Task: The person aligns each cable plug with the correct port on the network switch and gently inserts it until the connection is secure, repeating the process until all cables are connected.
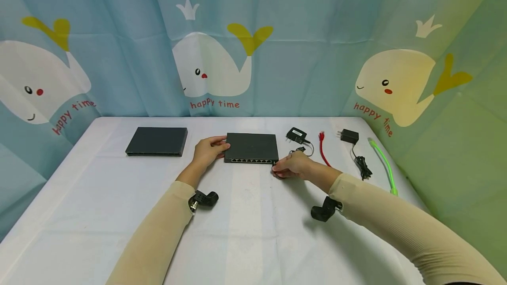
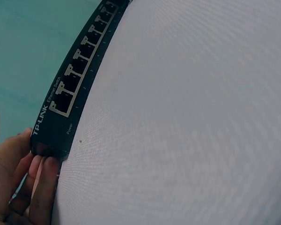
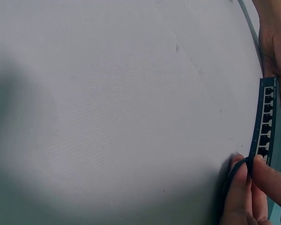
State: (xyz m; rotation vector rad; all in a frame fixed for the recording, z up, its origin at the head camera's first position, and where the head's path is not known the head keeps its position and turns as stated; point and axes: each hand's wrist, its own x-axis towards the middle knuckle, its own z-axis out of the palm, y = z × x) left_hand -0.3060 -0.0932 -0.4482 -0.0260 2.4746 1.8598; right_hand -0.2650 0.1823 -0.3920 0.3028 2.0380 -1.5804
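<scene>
A dark Ethernet switch (image 1: 252,146) lies on the white table, its row of ports facing the person. The left wrist view shows TP-LINK lettering beside the ports. My left hand (image 1: 208,152) grips the switch's left end, thumb near its top edge and fingers against its side. At the right front corner, my right hand (image 1: 295,165) pinches the end of a thin black cable (image 3: 230,177) against the port face. Fingers cover the plug, so how deep it sits cannot be told.
Another dark flat box (image 1: 157,141) lies to the left. On the right are a black power adapter (image 1: 296,135) with a cord, a red cable (image 1: 322,147), a second power adapter (image 1: 350,136) with a bundled cord and a green cable (image 1: 384,162). A printed curtain (image 1: 309,65) hangs behind.
</scene>
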